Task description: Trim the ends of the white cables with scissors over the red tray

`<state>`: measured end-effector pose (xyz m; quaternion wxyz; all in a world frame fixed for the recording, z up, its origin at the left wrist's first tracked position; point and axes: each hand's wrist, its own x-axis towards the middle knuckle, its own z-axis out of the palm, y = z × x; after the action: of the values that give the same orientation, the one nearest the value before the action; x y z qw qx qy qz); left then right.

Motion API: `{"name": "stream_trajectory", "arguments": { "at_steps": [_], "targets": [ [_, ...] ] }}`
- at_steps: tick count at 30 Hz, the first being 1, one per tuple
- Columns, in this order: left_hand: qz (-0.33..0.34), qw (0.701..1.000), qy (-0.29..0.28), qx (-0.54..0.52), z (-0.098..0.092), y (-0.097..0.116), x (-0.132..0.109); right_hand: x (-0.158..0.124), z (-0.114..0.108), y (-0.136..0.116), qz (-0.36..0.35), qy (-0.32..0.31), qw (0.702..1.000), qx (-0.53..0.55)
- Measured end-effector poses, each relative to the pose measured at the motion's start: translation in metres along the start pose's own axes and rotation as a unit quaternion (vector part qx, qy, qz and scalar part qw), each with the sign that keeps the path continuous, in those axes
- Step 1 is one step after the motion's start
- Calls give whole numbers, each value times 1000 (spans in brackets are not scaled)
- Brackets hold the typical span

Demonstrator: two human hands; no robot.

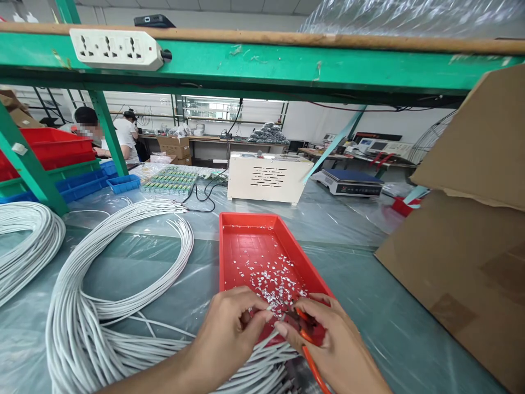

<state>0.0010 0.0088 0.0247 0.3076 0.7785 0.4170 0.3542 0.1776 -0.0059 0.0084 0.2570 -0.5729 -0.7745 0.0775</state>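
My left hand (227, 331) is closed in a pinch over the near end of a red tray (222, 251), its fingertips on what looks like the end of a white cable. Just to the right, my right hand (332, 334) is wrapped round orange-handled cutters (312, 365), whose dark jaws point towards the left fingertips. A white cable also runs under my right thumb. Small shiny scraps (273, 282) lie scattered in the tray. Below both hands fans a thick bundle of white cables (69, 306), looped on the left; my forearm covers part of it.
Another cable coil (30, 246) lies far left. Beyond the tray stand a cream machine (262, 178) and a scale (348, 183). A cardboard box (459, 273) borders the right side. A green shelf beam (287, 68) with a power strip (117, 49) crosses above. Two people sit further back.
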Motion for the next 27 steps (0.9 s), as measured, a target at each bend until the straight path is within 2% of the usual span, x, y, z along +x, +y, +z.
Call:
{"name": "stream_trajectory", "arguments": {
  "at_steps": [3, 6, 10, 12, 15, 22, 25, 27],
  "targets": [
    [17, 1000, -11, 18, 1, -2, -1, 0, -2, 2, 0, 4, 998, 55],
    [87, 992, -5, 88, 4, -6, -4, -1, -4, 2, -23, 32, 994, 99],
    [210, 959, 12, 191, 9, -13, -11, -2, -5, 4, -99, 60, 987, 108],
    [245, 943, 11, 224, 10, -15, -13, -1, -5, 6, -140, 61, 982, 107],
    [289, 922, 6, 259, 9, -14, -12, 1, -8, 4, -163, 45, 980, 102],
    [372, 872, -39, 316, 5, -12, -10, 1, -14, -8, -90, -44, 989, 109],
    [402, 854, -37, 328, 6, -14, -11, -1, -13, -9, -26, -78, 981, 177],
    [413, 855, -30, 311, 6, -16, -12, -1, -12, -8, 12, -103, 960, 260]
  ]
}}
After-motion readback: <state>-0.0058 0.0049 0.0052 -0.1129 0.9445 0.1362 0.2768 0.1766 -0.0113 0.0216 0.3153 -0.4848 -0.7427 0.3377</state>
